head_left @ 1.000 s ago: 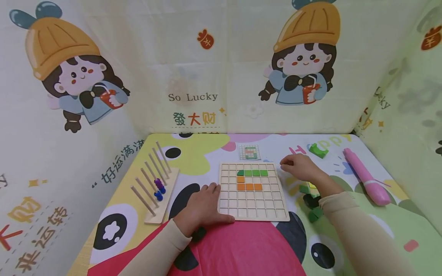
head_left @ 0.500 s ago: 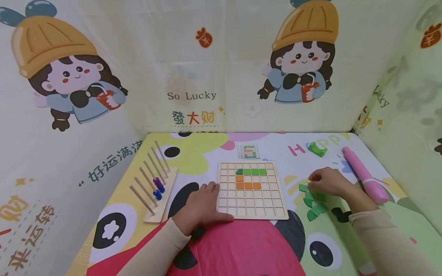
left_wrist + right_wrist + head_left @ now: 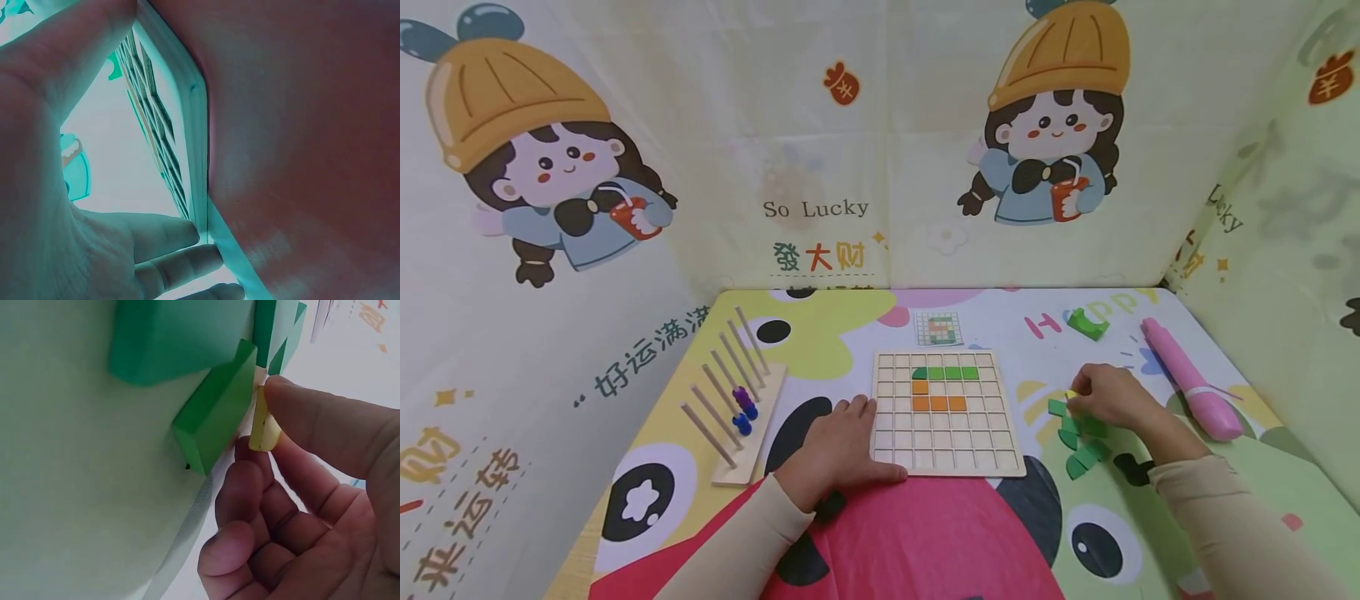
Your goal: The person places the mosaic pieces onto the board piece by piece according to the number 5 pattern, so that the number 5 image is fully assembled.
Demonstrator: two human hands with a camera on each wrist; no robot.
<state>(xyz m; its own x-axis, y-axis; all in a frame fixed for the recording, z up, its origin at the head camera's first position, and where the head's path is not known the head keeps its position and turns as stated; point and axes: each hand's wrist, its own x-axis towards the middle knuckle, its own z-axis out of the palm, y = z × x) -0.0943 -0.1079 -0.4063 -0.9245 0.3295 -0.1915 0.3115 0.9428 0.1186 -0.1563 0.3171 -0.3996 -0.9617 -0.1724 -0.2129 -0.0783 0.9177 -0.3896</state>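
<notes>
A wooden grid board (image 3: 948, 414) lies mid-table with a row of green tiles (image 3: 947, 373) and several orange tiles (image 3: 937, 400) in its cells. My left hand (image 3: 838, 450) lies flat against the board's left edge (image 3: 199, 156), fingers straight. My right hand (image 3: 1108, 398) is over a heap of loose green pieces (image 3: 1078, 435) to the right of the board and pinches a small yellow tile (image 3: 264, 425) between thumb and fingertips, next to a green block (image 3: 215, 415).
A wooden peg rack (image 3: 737, 412) with blue and purple beads stands at the left. A small pattern card (image 3: 939, 328) lies behind the board. A green block (image 3: 1087, 323) and a pink pen (image 3: 1191, 380) lie at the back right. Printed cloth walls enclose the table.
My right hand left the board's upper right corner, swung right to the heap of green pieces and took a yellow tile in its fingertips. The left hand stayed put.
</notes>
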